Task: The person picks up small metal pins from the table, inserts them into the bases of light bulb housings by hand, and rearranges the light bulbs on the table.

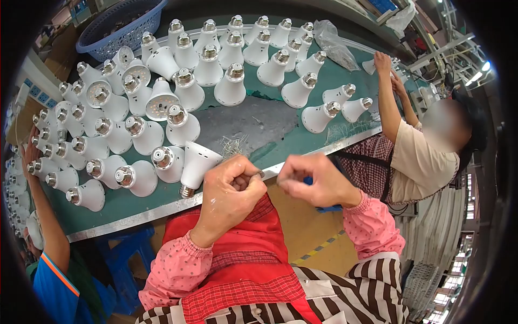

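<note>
My left hand (229,197) is raised in front of the table's near edge, its fingers curled into a pinch. Whatever its fingertips may hold is too small to make out. To its right my right hand (315,181) is also closed, with thumb and forefinger pressed together and nothing nameable showing. The two hands are apart. Just behind my left hand a white bulb housing (198,164) leans with its metal screw cap down at the table edge. A loose heap of thin metal pins (233,144) lies on the dark mat (216,121) beyond my hands.
Many white bulbs (230,86) stand cap-up across the green table (116,208). A blue basket (116,35) and a plastic bag (334,43) sit at the back. One co-worker (421,156) is at the right; another's arm (46,210) reaches in from the left. A blue stool (127,256) stands below.
</note>
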